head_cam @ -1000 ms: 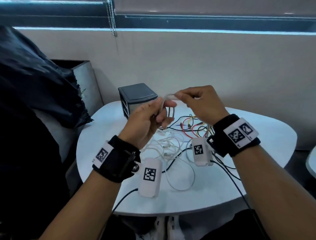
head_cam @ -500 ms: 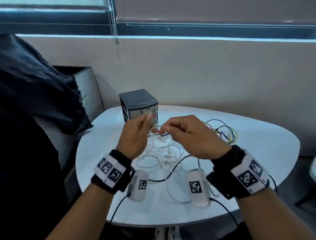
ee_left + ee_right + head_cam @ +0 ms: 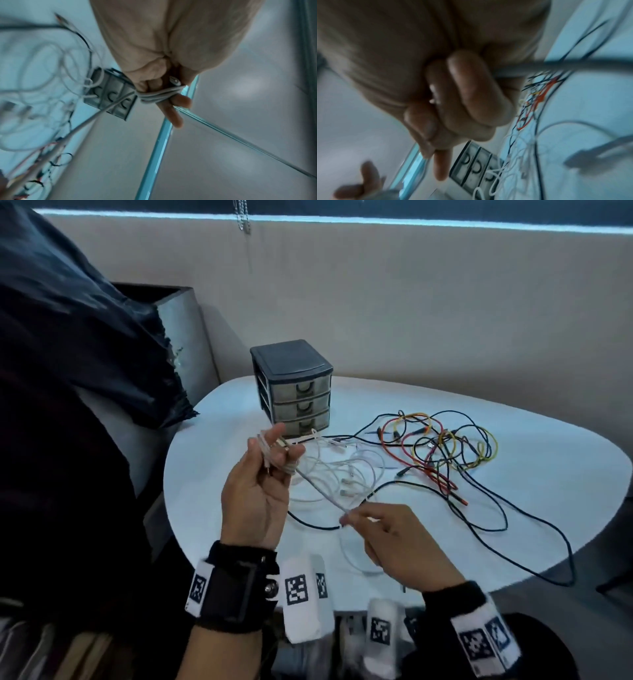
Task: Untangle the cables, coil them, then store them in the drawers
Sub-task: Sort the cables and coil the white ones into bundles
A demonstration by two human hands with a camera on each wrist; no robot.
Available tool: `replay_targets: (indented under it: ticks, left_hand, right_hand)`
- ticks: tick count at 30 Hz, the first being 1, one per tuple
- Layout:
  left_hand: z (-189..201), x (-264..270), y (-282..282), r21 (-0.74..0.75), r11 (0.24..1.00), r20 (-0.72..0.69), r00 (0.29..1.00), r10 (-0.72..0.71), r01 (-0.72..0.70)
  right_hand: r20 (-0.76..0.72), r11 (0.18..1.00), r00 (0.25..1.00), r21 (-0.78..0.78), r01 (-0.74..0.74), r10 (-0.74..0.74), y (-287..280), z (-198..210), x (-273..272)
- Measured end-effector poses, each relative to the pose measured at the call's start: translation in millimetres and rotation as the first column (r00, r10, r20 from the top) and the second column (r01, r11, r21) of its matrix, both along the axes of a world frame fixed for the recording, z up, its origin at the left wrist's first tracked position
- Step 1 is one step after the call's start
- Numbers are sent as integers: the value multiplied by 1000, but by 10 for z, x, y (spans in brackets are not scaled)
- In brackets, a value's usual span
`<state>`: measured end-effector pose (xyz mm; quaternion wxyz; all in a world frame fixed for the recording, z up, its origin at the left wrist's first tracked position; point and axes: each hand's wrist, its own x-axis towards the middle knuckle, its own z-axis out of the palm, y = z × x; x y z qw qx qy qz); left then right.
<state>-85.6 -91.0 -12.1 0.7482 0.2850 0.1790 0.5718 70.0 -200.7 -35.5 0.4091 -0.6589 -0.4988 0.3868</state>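
Observation:
My left hand [image 3: 263,474] is raised above the table's left side, with a white cable [image 3: 320,489] wound in several turns around its fingers [image 3: 173,108]. The coil [image 3: 157,96] sits near the fingertips, and a plug end [image 3: 174,81] is tucked against the palm. From the coil the cable runs taut down to my right hand [image 3: 383,535], which pinches it between thumb and fingers [image 3: 471,88]. More white cables [image 3: 346,470] lie loose on the white table [image 3: 548,474]. A small grey drawer unit [image 3: 293,388] with three closed drawers stands at the back left.
A tangle of red, yellow and black leads [image 3: 442,450] lies right of the white cables. A long black cable [image 3: 486,525] trails toward the table's front right edge. A dark bag [image 3: 78,337] and a grey bin [image 3: 181,337] stand left of the table.
My hands have drawn apart: the right hand dropped toward the near edge, pulling the white cable taut. The left hand now shows several turns around its fingers. The view tilted down.

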Motion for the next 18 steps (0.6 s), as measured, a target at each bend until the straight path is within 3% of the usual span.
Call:
replay_targets:
  ticks: [2, 4, 5, 7, 9, 10, 11, 12, 14, 16, 18]
  left_hand:
    - [-214, 0, -60, -29, 996, -62, 995, 81, -83]
    - [-443, 47, -98, 48, 991, -301, 944, 135, -126]
    - [-548, 77, -108, 136, 983, -471, 865, 173, -122]
    - [-709, 122, -148, 301, 953, -753, 617, 228, 16]
    - [-785, 129, -213, 341, 910, -896, 375, 238, 238]
    - [-808, 125, -249, 323, 887, -927, 300, 226, 330]
    - [-809, 109, -296, 287, 869, -945, 267, 189, 404]
    - [-804, 86, -350, 243, 853, -954, 272, 124, 462]
    - [-733, 51, -465, 118, 828, -933, 348, -97, 548]
    - [-587, 6, -559, -12, 808, -779, 502, -377, 589]
    - [-441, -25, -580, -41, 795, -549, 651, -524, 605]
  right_hand:
    - [23, 999, 1000, -43, -17, 18, -218, -44, -27]
    - [91, 993, 993, -100, -66, 75, -313, 8, -23]
    - [92, 992, 993, -104, -68, 78, -330, 53, -8]
    - [76, 994, 993, -70, -83, 89, -383, 168, 29]
    - [48, 998, 997, -7, -59, 59, -438, 244, 70]
    - [23, 999, 1000, 43, -9, 8, -446, 241, 94]
    - [4, 994, 998, 96, 61, -61, -442, 217, 122]
    - [-15, 979, 990, 146, 144, -143, -425, 178, 161]
    - [-90, 919, 946, 226, 325, -312, -355, 83, 241]
    - [-161, 861, 897, 253, 441, -412, -275, -57, 281]
    - [-166, 847, 888, 267, 459, -428, -221, -207, 242]
